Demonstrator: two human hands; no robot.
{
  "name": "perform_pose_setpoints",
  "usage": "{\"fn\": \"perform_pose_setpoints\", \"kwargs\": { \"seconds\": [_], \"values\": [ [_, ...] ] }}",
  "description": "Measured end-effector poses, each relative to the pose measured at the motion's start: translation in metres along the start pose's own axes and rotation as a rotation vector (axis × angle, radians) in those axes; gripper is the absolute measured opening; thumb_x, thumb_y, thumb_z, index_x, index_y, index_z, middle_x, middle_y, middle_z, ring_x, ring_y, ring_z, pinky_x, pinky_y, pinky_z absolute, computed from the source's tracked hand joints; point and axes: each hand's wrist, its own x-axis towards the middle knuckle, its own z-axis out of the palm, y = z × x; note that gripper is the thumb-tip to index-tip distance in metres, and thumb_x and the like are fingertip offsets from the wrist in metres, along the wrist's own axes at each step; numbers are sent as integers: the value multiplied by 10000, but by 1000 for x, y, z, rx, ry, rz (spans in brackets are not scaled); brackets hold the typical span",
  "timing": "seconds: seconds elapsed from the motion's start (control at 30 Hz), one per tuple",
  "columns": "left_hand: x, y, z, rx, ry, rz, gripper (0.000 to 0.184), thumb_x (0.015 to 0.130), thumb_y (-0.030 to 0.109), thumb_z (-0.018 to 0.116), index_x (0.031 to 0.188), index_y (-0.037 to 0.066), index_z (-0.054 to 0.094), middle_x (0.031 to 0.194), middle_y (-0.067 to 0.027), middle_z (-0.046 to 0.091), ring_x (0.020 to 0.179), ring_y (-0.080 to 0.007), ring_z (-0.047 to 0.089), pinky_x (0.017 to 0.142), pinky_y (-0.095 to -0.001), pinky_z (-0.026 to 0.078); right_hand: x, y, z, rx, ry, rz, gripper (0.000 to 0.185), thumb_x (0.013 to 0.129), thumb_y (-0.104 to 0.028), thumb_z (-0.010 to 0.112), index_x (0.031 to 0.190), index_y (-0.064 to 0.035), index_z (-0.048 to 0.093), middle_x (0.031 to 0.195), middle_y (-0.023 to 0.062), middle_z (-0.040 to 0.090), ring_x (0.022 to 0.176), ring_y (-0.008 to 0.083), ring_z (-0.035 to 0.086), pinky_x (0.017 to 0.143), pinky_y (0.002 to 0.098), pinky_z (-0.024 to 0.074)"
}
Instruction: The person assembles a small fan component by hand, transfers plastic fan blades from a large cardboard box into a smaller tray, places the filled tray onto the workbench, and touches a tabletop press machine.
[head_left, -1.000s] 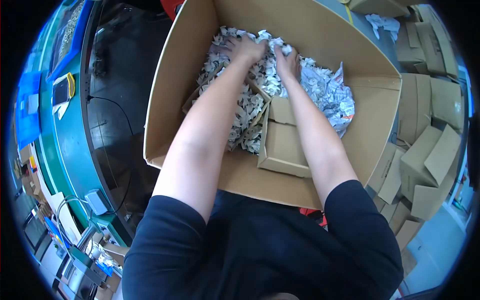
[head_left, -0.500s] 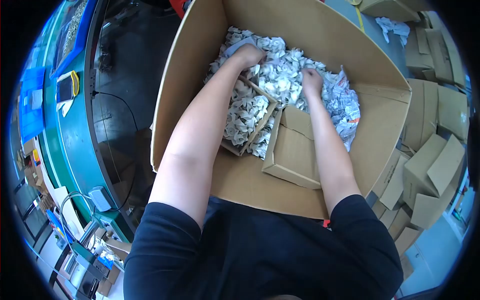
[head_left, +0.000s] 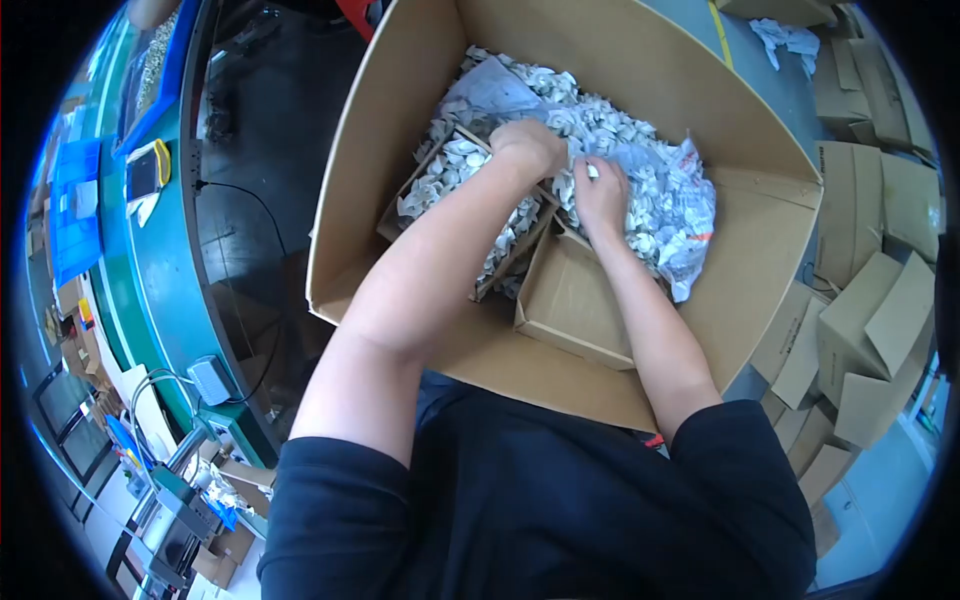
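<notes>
Inside a large cardboard box [head_left: 745,235] lies a heap of small white pieces [head_left: 590,120] on clear plastic bag film [head_left: 495,88]. My left hand [head_left: 530,148] is curled above the heap, by the far corner of a smaller cardboard box filled with white pieces [head_left: 452,172]; its fingertips are hidden. Just right of it, my right hand [head_left: 602,195] is closed over the heap, with what looks like a white piece [head_left: 592,171] at its fingertips. Nearer me, a second smaller cardboard box [head_left: 570,295] stands open beside the filled one, its bare bottom showing.
On the left runs a green workbench [head_left: 170,290] with a phone-like device [head_left: 146,175], a blue tray [head_left: 75,215] and a cable. Several cardboard boxes [head_left: 860,310] are piled on the right. Crumpled plastic [head_left: 785,40] lies on the floor at the upper right.
My left hand has moved right and toward me, off the heap's far left part. My right hand has come left and nearer me, so the hands are closer together. More plastic film shows.
</notes>
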Motion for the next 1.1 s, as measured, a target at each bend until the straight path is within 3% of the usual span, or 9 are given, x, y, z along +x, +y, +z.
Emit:
{"fn": "perform_pose_setpoints", "kwargs": {
  "seconds": [0.23,0.3,0.37,0.5,0.6,0.77,0.9,0.97,1.1],
  "values": [
    [50,-13,25,-64,-88,87,427,920,304,586,1240,69,743,1372,-144,673,1273,-308,645,1062,-467,496,-7,-1,3,-113,-40,203,610,1011,-480,549,1428,-36,585,1355,273,610,1344,385,533,1149,419,382],
    [48,9,45,4,128,26,419,916,320,582,1197,64,758,1334,-151,692,1253,-308,656,1041,-448,509,-3,2,22,-94,8,198,610,1015,-476,545,1433,-33,582,1383,263,599,1357,374,523,1158,415,374],
    [40,13,43,12,239,-10,416,914,328,580,1176,62,765,1315,-154,701,1242,-308,661,1030,-439,516,3,8,33,222,76,158,634,1002,-495,546,1431,-29,582,1393,257,597,1348,384,527,1158,419,371],
    [18,13,19,-119,101,235,491,904,374,556,1184,19,747,1301,-199,695,1225,-340,665,1027,-420,519,2,-17,29,671,125,204,602,1002,-430,561,1433,-10,569,1408,226,597,1326,352,546,1142,394,384],
    [8,22,22,-753,288,-132,543,902,401,511,1151,-21,743,1274,-228,697,1229,-357,659,1023,-418,521,6,-34,31,891,187,238,545,1005,-359,574,1414,0,577,1386,194,613,1289,306,568,1113,369,407],
    [-8,17,18,-986,242,-112,542,891,414,509,1053,-36,764,1168,-263,721,1143,-392,693,1004,-438,522,4,-42,32,1157,288,315,427,1001,-266,592,1330,5,624,1285,134,656,1182,226,609,1025,342,467],
    [0,22,10,-1101,416,-159,496,877,409,541,901,-28,774,928,-250,754,939,-376,745,883,-445,561,12,-74,16,1164,333,135,380,1003,-241,585,1287,6,633,1235,113,663,1120,201,621,976,338,490],
    [-43,22,-27,-1330,360,5,464,900,417,609,947,-27,735,883,-128,721,732,-241,667,656,-413,526,7,-89,-5,1115,389,63,368,1004,-236,580,1276,7,633,1222,108,663,1101,195,624,962,337,496],
    [-118,-10,-64,-1248,419,105,423,958,407,590,1073,24,725,866,-104,702,710,-223,647,584,-424,500,-16,-149,-25,1130,231,-20,334,1039,-249,562,1281,-30,630,1128,87,688,1032,202,659,908,339,530]
  ]
}}
